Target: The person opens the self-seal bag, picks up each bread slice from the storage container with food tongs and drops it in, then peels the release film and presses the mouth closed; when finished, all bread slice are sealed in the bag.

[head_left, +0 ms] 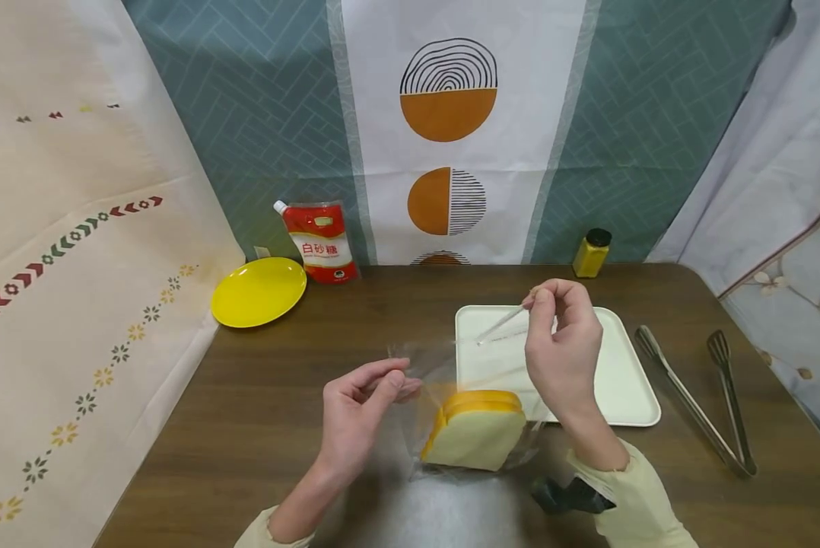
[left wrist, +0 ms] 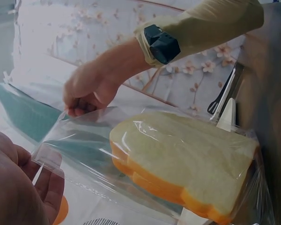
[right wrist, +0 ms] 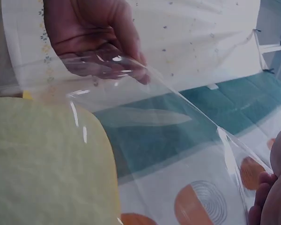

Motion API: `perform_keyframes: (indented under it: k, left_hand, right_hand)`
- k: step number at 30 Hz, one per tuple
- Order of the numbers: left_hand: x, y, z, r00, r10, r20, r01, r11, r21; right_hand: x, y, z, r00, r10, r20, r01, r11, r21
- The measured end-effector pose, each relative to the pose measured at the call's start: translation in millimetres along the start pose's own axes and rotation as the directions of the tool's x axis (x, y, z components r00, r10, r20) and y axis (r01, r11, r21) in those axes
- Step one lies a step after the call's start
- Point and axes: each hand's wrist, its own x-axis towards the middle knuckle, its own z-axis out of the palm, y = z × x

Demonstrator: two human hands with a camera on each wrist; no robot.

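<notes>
Several slices of bread [head_left: 480,435] with an orange crust stand stacked inside a clear plastic bag [left wrist: 91,157]. At the left side of the bag's mouth, my left hand [head_left: 360,411] pinches the film between thumb and fingers. My right hand [head_left: 566,346] is raised higher and grips the opposite corner of the opening, pulling the film taut between both hands. In the left wrist view the bread [left wrist: 178,157] lies low in the bag, away from the mouth. A dark wrist device [left wrist: 163,44] sits on the right sleeve.
Behind the bag lies a white tray [head_left: 622,380], with metal tongs [head_left: 691,403] to its right. A yellow plate [head_left: 259,293] and a red sugar pouch [head_left: 322,243] are at the back left. A yellow bottle [head_left: 591,255] with a black lid stands at the back right.
</notes>
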Motion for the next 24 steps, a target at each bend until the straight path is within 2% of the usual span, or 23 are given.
perform_keyframes:
  k: [9, 14, 24]
  left_hand:
    - [1.0, 0.4, 0.2, 1.000, -0.019, -0.021, 0.018, 1.000, -0.020]
    - [1.4, 0.2, 0.2, 1.000, -0.025, -0.018, 0.024, 1.000, -0.019]
    - [1.2, -0.1, 0.0, 0.999, -0.034, -0.012, 0.034, 0.999, -0.014]
  right_hand:
    - [12.5, 6, -15, 0.980, 0.157, -0.123, -0.137, 0.978, 0.155]
    - [19.6, 11, -23, 0.962, 0.204, -0.180, -0.146, 0.946, 0.289]
    - [34.9, 21, -40, 0.906, 0.283, -0.314, -0.151, 0.911, 0.384]
